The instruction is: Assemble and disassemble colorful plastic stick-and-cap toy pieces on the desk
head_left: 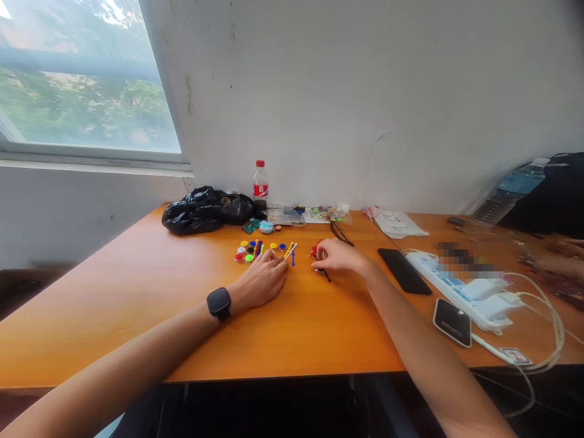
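My left hand (pixel 261 280), a dark watch (pixel 219 303) on its wrist, rests on the orange table (pixel 137 304) with fingers curled beside small coloured sticks (pixel 291 250). A cluster of small coloured round pieces (pixel 246 250) lies just beyond it. My right hand (pixel 338 257) is closed over a red piece (pixel 314 250) and a thin black stick (pixel 325 274) that pokes out below the fingers.
At the back stand a red-capped bottle (pixel 260 187), a black plastic bag (pixel 205 210) and clear packets of parts (pixel 310 214). To the right lie a black phone (pixel 404 271), a white power strip (pixel 460 289), a second phone (pixel 452 322) and cables. Another person's hands (pixel 559 261) work at far right.
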The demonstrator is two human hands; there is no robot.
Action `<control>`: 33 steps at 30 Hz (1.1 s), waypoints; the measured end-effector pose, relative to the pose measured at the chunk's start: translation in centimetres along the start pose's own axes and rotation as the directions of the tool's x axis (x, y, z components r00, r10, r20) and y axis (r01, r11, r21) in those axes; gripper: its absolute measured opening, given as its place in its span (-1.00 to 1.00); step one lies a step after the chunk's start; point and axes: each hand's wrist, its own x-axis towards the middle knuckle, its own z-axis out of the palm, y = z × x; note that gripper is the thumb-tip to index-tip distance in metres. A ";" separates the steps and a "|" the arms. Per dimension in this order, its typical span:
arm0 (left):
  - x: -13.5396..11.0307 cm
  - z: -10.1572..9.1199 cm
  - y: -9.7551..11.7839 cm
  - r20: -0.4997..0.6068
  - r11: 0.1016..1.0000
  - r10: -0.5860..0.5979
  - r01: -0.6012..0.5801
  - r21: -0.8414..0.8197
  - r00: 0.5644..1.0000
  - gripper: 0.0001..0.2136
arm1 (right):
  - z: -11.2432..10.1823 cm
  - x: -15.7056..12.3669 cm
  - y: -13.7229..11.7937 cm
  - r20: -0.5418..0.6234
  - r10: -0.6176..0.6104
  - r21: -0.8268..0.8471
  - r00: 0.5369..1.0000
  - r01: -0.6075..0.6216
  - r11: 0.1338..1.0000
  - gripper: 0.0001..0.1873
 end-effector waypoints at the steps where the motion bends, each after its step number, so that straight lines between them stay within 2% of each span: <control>1: 0.0 -0.1 0.0 0.004 1.000 0.005 -0.005 -0.018 1.000 -0.86 | 0.2 0.1 0.0 0.020 0.006 0.006 1.000 -0.006 1.000 -0.82; 5: 0.0 -0.3 -0.1 0.008 0.998 0.011 -0.011 -0.059 1.000 -0.83 | 0.4 0.1 -0.2 0.101 0.053 0.035 0.993 -0.057 0.998 -0.90; 10: 0.0 -0.3 -0.1 0.030 0.999 0.011 -0.009 -0.047 0.999 -0.77 | -0.5 -0.4 -0.8 0.200 0.087 0.129 0.976 -0.114 0.985 -0.94; 16: 0.0 -0.3 0.0 0.022 0.996 0.047 -0.045 -0.076 0.999 -0.74 | -1.7 -1.2 -2.2 0.224 0.026 0.354 0.974 -0.106 0.929 -0.86; 20: 0.0 -0.1 -0.2 -0.089 0.995 0.048 -0.056 -0.088 0.995 -0.68 | -1.9 -1.5 -3.4 0.207 -0.060 0.558 0.976 -0.067 0.827 -0.83; 24: 0.1 -0.1 0.2 -0.218 0.987 0.021 -0.055 -0.151 0.976 -0.61 | -0.8 -1.3 -4.6 0.172 -0.159 0.716 0.972 -0.012 0.698 -0.84; 29: 0.3 -0.6 0.8 -0.223 0.960 0.013 -0.075 -0.271 0.975 -0.77 | 1.9 -0.5 -5.4 0.163 -0.233 0.826 0.959 -0.004 0.564 -0.78; 33: 0.3 -0.3 0.8 -0.242 0.954 0.024 -0.094 -0.286 0.970 -0.90 | 3.2 0.0 -5.6 0.135 -0.259 0.854 0.956 0.020 0.521 -0.80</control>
